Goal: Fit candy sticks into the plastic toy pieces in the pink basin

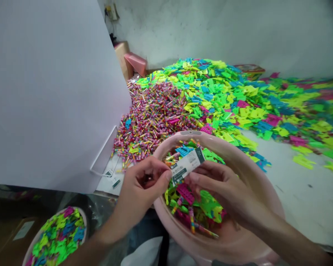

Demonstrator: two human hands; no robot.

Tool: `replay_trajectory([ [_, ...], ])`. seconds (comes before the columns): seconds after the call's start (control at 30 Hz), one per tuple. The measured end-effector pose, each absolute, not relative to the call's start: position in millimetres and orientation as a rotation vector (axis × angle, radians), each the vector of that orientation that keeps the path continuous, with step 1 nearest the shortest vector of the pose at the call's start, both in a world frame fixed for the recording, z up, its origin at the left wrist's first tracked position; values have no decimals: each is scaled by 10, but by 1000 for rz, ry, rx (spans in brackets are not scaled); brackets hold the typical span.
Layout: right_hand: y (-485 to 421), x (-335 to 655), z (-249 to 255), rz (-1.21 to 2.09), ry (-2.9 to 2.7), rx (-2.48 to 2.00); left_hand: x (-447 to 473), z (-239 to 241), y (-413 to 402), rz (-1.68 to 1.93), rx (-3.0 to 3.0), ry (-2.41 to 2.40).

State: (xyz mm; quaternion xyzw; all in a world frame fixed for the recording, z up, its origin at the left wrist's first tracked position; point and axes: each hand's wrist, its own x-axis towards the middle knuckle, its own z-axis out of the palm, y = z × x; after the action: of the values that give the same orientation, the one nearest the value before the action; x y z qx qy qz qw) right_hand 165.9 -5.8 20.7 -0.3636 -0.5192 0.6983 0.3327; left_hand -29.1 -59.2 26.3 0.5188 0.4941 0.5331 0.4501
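A small white and dark-green adhesive bandage packet [187,167] with printed lettering is held over a pink basin. My left hand [147,181] pinches its left end between thumb and forefinger. On the packet's lower right side, the thumb and fingers of my right hand [220,184] are closed. Beneath both hands, the pink basin [261,192] holds green, blue, yellow and magenta plastic pieces [209,207] and several patterned sticks [191,218]. Some of the basin's contents are hidden by my hands.
Behind the basin lie a heap of small patterned sticks [155,114] and a large pile of bright plastic pieces [216,88]. A white panel [52,92] rises on the left. Two green-and-white packets [115,182] lie by its wire stand [104,151]. Another filled tub [84,218] stands lower left.
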Motion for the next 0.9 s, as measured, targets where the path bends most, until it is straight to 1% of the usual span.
replay_trajectory([
  [0.1, -99, 1593, 190, 1891, -1315, -907, -121, 175, -617, 1430, 1137, 1198],
  [0.23, -113, 1581, 206, 1857, -1360, -922, -10, 155, -613, 1495, 1151, 1255],
  [0.57, -200, 1572, 305, 1742, -1500, -966, -86, 160, -724, 1408, 1407, 1497],
  [0.7, -196, 1561, 279, 1839, -1411, -930, -126, 168, -699, 1401, 1355, 1391],
  [0.83, -173, 1517, 196, 2023, -1278, -861, -175, 180, -653, 1395, 1278, 1203],
  [0.9, -164, 1489, 170, 1979, -1280, -886, -178, 187, -645, 1397, 1265, 1199],
])
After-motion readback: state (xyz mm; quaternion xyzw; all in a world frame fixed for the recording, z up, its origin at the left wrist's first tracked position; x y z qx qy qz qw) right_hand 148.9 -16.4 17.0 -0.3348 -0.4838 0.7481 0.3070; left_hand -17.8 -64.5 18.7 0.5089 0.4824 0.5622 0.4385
